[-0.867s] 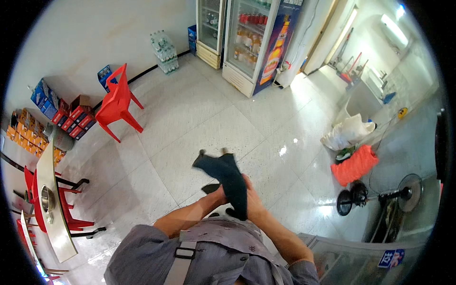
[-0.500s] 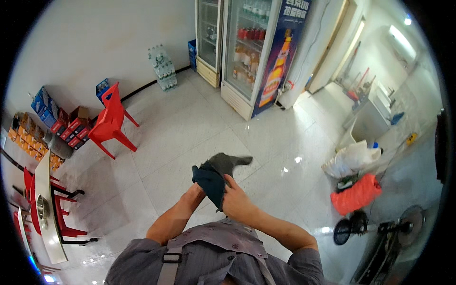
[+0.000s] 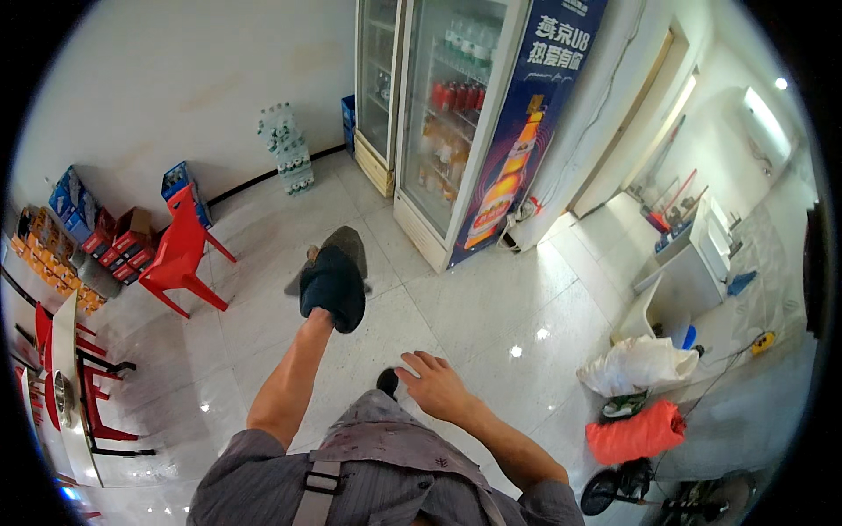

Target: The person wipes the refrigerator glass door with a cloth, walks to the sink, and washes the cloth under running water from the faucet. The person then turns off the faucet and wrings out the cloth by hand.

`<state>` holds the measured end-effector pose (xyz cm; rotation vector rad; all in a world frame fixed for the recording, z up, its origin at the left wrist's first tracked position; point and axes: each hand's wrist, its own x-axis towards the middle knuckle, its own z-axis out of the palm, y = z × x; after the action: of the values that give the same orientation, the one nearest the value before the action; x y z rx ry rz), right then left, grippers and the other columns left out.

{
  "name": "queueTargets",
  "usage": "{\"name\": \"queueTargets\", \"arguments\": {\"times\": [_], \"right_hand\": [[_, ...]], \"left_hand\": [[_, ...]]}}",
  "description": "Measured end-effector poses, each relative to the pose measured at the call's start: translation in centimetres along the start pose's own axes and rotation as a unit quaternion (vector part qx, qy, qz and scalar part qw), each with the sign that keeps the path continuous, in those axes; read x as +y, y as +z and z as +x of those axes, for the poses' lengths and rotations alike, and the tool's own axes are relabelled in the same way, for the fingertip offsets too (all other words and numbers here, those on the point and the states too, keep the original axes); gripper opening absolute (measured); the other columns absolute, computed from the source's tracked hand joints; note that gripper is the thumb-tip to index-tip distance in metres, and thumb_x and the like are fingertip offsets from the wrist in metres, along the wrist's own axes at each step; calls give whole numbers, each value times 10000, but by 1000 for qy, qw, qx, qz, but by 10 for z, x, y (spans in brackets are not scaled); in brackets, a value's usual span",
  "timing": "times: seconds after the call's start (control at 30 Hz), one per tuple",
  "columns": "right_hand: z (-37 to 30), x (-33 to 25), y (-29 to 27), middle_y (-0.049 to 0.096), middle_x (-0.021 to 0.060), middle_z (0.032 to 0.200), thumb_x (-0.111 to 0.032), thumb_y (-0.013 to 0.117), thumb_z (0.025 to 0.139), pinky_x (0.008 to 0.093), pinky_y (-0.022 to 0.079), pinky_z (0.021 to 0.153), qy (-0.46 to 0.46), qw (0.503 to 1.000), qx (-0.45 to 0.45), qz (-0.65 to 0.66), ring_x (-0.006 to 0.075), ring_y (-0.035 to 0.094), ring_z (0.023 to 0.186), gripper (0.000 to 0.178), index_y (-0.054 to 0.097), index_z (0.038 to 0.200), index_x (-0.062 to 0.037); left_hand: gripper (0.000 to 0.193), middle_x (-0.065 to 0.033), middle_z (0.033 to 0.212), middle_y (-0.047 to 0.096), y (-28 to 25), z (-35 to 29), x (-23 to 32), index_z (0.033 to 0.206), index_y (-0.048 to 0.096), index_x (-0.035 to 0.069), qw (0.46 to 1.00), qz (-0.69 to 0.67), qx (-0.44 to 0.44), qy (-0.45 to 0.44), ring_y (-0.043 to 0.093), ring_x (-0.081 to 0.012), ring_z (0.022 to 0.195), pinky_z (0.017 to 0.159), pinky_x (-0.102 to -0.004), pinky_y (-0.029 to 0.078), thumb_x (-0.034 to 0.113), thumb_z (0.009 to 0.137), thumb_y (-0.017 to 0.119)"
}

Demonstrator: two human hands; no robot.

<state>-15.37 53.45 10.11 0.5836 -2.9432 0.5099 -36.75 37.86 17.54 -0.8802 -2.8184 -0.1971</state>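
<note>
A glove-like covering, dark teal at the cuff and grey beyond it, encloses my left hand, which reaches out ahead at the end of my bare forearm. A small tan patch shows near its far left side. The cuff and blur hide how the fingers inside are set. My right hand is bare and empty, in front of my apron, with its fingers stretched out. It is apart from the glove. A black shoe shows just beside its fingertips.
Glass-door drinks fridges stand ahead, near shrink-wrapped bottles. On the left are a red chair, stacked cartons and a table. A white bag, an orange-red bundle and a sink unit line the right.
My right hand has let go of the glove's cuff and drawn back toward my body. My gloved left hand has moved forward and to the left. The view has shifted slightly.
</note>
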Motion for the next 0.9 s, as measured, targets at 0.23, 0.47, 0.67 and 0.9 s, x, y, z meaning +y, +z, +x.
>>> {"name": "queueTargets", "arguments": {"times": [0.23,0.47,0.67,0.9], "right_hand": [[81,143,-62,528,152,1356,-130,607,869,487,482,970,47,994,25,-91,350,516,1267,389,613,1252,-60],[171,269,-190,499,154,1360,-134,691,835,498,453,1012,96,979,129,-129,372,476,1298,447,602,1267,-66],[220,351,-261,479,169,1387,-121,683,851,504,424,1047,67,953,248,-158,393,471,1292,421,599,1258,-57],[272,429,-349,479,185,1415,-143,697,864,481,416,1046,-11,924,351,-153,402,477,1281,461,586,1302,-52]], "left_hand": [[323,-204,990,692,92,153,-5,1033,739,25,967,109,228,17,634,-368,958,862,-498,487,215,810,603],[356,-238,1076,643,19,357,63,1071,672,-15,967,22,210,141,593,-402,1049,964,-461,448,179,775,633],[445,-270,1162,632,-10,488,108,1138,654,-46,941,-9,244,234,593,-439,1116,1004,-454,465,208,772,667],[455,-262,1194,616,-72,596,167,1194,621,-38,931,-50,287,222,571,-431,1150,1022,-451,446,201,807,642]]}}
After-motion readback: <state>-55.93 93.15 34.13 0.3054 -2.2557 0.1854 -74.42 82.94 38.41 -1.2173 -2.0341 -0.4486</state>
